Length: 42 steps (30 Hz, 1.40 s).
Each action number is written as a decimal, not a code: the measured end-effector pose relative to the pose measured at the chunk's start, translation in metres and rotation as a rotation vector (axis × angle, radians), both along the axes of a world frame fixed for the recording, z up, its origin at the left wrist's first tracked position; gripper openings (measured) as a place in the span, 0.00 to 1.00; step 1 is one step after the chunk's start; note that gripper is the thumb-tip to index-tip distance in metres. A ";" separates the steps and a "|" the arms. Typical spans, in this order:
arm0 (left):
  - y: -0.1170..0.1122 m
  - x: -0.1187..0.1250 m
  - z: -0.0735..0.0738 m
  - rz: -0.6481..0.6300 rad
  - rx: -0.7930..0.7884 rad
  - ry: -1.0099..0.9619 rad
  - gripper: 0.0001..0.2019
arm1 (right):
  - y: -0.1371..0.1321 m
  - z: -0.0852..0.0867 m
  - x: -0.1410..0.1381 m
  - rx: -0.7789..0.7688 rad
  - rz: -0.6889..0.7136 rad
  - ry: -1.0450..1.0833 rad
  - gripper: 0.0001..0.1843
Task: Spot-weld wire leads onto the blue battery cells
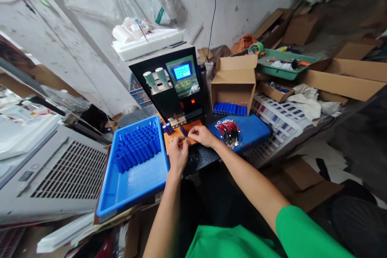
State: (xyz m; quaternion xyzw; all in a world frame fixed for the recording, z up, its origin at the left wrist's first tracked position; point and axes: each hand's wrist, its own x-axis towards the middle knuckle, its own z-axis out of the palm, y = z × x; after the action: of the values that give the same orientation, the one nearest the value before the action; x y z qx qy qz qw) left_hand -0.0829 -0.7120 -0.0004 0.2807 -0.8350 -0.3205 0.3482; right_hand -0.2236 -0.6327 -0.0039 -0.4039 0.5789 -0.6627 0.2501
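Note:
Over the orange mat (197, 123), my left hand (177, 152) and my right hand (202, 135) nearly meet, each with its fingertips pinched. What they pinch is too small to make out; a thin dark strand shows by the right fingers. Just beyond them a blue cylindrical battery cell (183, 131) is under the electrodes (177, 120) of a black spot welder (163, 109). More blue cells (168, 128) stand on the mat at the left. A bundle of red and black wire leads (229, 132) lies on a blue pad (255, 127), right of my right hand.
A blue tray (136, 185) holding many upright blue cells stands at the left. Behind the pad, an open cardboard box (234, 77) holds cells with leads. A green tray (279, 70), a white plastic basket (273, 123) and cartons crowd the right side.

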 end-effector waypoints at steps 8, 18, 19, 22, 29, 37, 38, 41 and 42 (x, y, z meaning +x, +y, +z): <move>-0.006 -0.003 -0.002 -0.181 -0.134 -0.082 0.22 | 0.004 0.007 -0.004 -0.036 -0.018 -0.225 0.14; -0.002 -0.006 -0.004 -0.188 0.038 0.023 0.19 | 0.002 0.009 -0.007 -0.021 -0.080 -0.316 0.17; -0.004 -0.007 -0.002 -0.167 0.076 0.055 0.18 | 0.002 0.009 -0.007 -0.022 -0.084 -0.315 0.18; -0.013 -0.012 0.004 -0.095 0.155 0.051 0.14 | -0.001 0.007 -0.006 -0.017 -0.095 -0.298 0.18; -0.029 -0.026 0.010 -0.121 0.188 0.005 0.13 | -0.006 0.003 -0.006 -0.013 -0.134 -0.246 0.17; -0.019 -0.027 0.002 -0.056 0.230 0.063 0.14 | -0.007 0.005 -0.005 0.005 -0.176 -0.250 0.15; -0.019 -0.027 0.001 -0.057 0.235 0.068 0.15 | -0.007 0.006 -0.005 0.006 -0.180 -0.258 0.14; -0.020 -0.028 -0.001 -0.061 0.239 0.071 0.15 | -0.010 0.008 -0.003 0.012 -0.195 -0.276 0.12; -0.020 -0.028 -0.002 -0.058 0.233 0.069 0.15 | -0.011 0.009 -0.002 0.013 -0.199 -0.278 0.12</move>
State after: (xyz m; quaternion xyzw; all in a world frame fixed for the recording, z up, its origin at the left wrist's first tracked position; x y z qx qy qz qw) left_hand -0.1107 -0.7320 -0.0024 0.2838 -0.7873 -0.4347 0.3325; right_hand -0.2254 -0.6440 0.0048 -0.2475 0.5800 -0.7300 0.2636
